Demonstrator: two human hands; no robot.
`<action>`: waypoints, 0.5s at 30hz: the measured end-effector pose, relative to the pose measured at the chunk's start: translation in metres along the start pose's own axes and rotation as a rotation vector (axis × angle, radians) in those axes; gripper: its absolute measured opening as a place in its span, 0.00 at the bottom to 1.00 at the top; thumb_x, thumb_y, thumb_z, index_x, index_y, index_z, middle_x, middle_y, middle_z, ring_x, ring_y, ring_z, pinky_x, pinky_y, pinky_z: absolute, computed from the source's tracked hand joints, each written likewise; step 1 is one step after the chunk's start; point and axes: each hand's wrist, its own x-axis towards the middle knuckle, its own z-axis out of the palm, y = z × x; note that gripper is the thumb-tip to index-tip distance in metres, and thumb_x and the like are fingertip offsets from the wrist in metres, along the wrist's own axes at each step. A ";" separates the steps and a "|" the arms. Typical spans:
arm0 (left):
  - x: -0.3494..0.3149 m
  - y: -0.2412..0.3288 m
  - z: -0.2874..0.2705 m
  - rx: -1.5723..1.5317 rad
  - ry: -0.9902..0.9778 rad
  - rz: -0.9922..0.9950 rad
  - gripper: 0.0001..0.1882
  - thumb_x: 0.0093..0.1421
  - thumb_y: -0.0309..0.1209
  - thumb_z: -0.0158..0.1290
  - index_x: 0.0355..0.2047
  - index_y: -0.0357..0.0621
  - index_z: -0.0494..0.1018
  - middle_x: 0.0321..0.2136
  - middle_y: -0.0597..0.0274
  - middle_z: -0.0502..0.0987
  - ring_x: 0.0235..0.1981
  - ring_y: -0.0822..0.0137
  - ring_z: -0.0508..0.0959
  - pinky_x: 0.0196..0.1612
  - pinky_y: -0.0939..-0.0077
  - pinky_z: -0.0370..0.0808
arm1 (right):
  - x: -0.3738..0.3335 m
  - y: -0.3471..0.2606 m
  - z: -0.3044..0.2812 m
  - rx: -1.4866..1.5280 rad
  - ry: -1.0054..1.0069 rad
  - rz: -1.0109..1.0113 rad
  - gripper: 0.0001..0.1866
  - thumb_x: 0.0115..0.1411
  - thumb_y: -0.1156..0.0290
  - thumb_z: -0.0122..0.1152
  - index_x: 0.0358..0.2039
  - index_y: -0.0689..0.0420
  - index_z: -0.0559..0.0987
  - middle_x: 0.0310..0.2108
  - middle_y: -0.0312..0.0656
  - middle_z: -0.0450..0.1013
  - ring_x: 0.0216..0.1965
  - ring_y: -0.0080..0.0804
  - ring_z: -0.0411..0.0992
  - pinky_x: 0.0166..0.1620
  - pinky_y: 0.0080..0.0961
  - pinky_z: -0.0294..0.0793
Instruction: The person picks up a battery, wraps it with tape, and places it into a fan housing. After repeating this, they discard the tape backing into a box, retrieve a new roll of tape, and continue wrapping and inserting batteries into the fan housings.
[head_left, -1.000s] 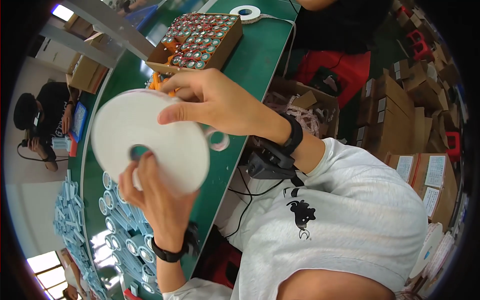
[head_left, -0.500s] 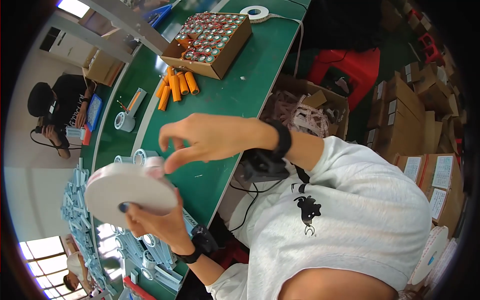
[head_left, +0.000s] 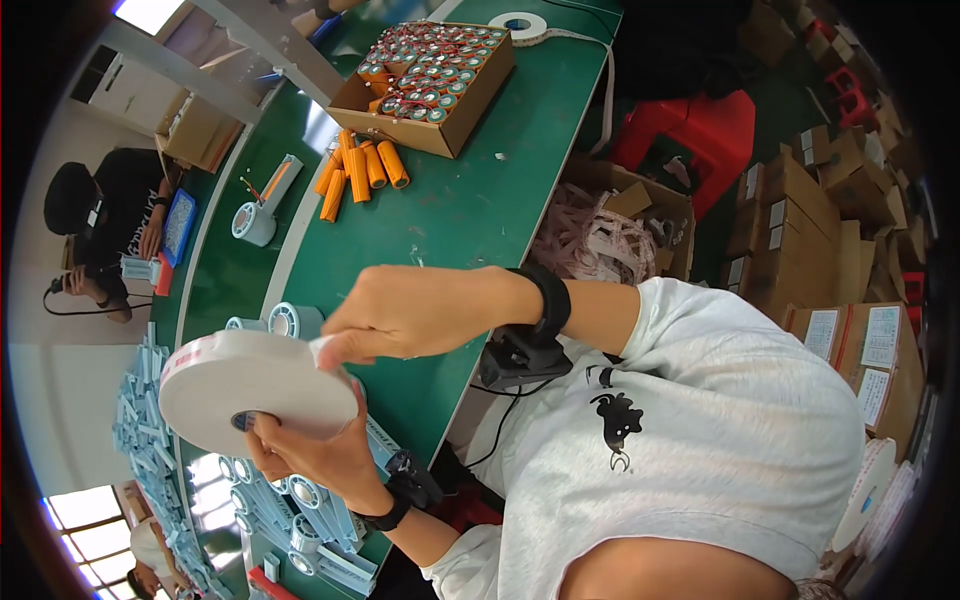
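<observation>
A wide white roll of tape with pinkish marks along its rim is held up over the green bench. My left hand grips it from below, with fingers at the dark core hole. At the roll's near edge, my right hand pinches the tape; its fingertips are partly hidden. Behind the roll stand light blue plastic parts with round ends. Several more light blue handle-shaped parts lie beneath and beside my left hand. Both wrists wear black bands with small devices.
Several orange battery cells lie beside a cardboard box of wired cells. A smaller tape roll sits at the bench end. A carton of discarded backing strips and a red stool stand alongside. Across the bench, a person works near a blue tray.
My right hand's fingers, apart before, have closed on the tape at the roll's edge. The roll has shifted slightly left. Across the bench, the person's hand has moved.
</observation>
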 end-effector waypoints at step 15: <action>0.015 -0.018 0.006 -0.440 0.084 -0.232 0.41 0.36 0.28 0.68 0.50 0.38 0.60 0.43 0.57 0.69 0.44 0.60 0.69 0.51 0.65 0.66 | 0.028 0.148 -0.075 -0.932 0.427 0.745 0.26 0.55 0.52 0.56 0.26 0.69 0.75 0.26 0.55 0.74 0.32 0.50 0.74 0.33 0.42 0.73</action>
